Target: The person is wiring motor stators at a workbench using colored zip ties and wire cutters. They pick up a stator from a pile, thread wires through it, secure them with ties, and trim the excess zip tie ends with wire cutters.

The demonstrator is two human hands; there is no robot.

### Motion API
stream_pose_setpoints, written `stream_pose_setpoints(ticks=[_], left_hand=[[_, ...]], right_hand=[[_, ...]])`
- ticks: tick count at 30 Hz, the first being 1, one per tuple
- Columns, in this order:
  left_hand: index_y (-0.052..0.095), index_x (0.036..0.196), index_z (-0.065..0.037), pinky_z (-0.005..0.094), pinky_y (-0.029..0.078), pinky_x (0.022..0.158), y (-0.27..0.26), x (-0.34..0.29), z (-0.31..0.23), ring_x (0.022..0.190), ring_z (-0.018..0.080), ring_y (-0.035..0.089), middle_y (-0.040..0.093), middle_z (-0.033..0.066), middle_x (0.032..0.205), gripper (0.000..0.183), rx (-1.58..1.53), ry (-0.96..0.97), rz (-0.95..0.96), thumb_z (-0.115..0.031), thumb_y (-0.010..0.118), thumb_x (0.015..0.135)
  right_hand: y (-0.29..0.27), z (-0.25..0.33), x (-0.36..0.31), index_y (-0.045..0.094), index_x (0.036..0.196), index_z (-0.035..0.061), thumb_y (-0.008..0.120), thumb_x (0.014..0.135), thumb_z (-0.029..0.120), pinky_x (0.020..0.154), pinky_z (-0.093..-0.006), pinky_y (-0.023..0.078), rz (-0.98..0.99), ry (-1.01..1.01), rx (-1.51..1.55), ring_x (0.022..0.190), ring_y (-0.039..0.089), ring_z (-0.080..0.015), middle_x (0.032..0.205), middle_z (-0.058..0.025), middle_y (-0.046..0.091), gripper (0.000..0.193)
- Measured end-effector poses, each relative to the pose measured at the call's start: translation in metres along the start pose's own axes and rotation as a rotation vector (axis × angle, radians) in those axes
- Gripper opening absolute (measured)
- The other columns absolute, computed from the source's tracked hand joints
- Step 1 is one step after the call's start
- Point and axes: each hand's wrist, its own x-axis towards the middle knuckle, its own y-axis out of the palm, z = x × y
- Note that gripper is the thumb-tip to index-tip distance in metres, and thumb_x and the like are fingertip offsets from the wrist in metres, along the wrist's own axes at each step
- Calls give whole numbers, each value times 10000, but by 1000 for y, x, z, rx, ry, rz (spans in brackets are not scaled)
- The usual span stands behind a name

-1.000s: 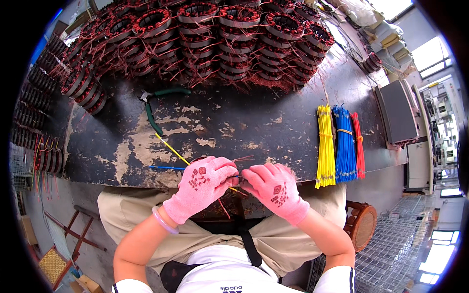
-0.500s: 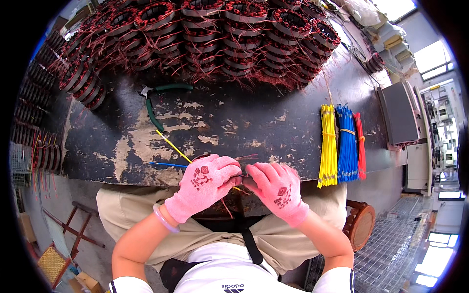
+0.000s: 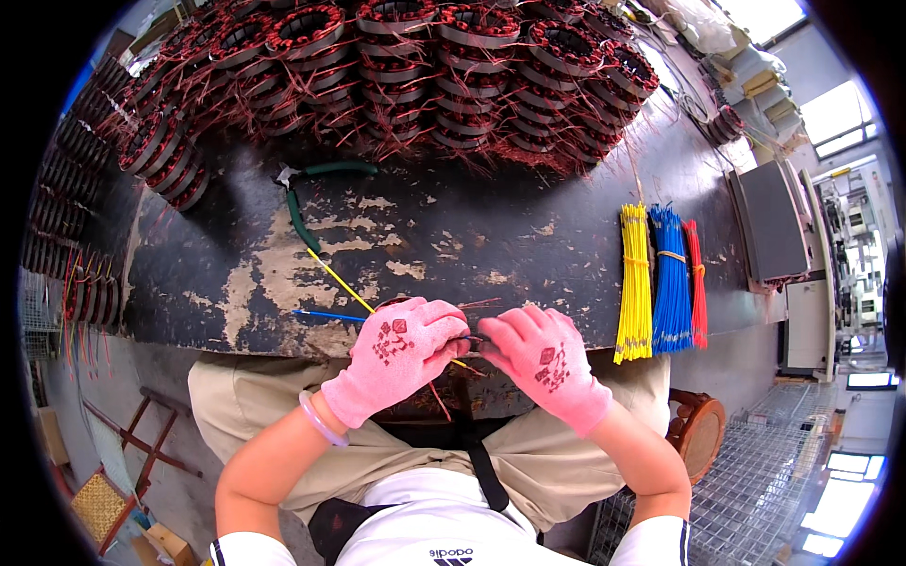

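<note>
My left hand [image 3: 401,349], in a pink glove, pinches a short dark strand [image 3: 475,338] at the front edge of the table. The fingertips of my right hand [image 3: 547,363], also gloved in pink, close on the strand's other side. Under the left hand lies a mostly hidden wound ring, with thin reddish wires [image 3: 481,304] poking out beyond the fingers. A yellow lead wire [image 3: 338,278] and a blue lead wire [image 3: 326,316] stick out to the left from beneath that hand. What exactly the fingertips grip is too small to make out.
Green-handled cutting pliers [image 3: 300,222] lie open at the left. Stacked stator rings [image 3: 392,71] with red windings fill the table's far side. Bundled yellow wires [image 3: 635,283], blue wires [image 3: 671,283] and red wires [image 3: 698,292] lie on the right. A wooden stool [image 3: 696,434] stands below.
My right hand has shifted slightly right and turned, widening the gap between the hands a little. The left hand stays nearly in place. The whole view has shifted slightly.
</note>
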Motion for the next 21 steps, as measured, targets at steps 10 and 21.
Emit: stream_pose_setpoints(ticks=[10,21], left_hand=[[698,937,-100,385,541,737,0,-1,3,819,267,664,708,32,999,177,-18,21,24,-116,769,776],[698,931,-92,391,545,742,3,1,0,826,266,672,710,45,979,177,10,4,6,-179,792,809]], right_hand=[[18,1,0,660,952,57,662,958,203,607,-287,451,272,789,1352,656,555,-102,794,-11,638,147],[26,2,-10,675,1172,145,700,789,158,737,-367,514,-226,-98,67,852,630,-207,961,7,643,384]])
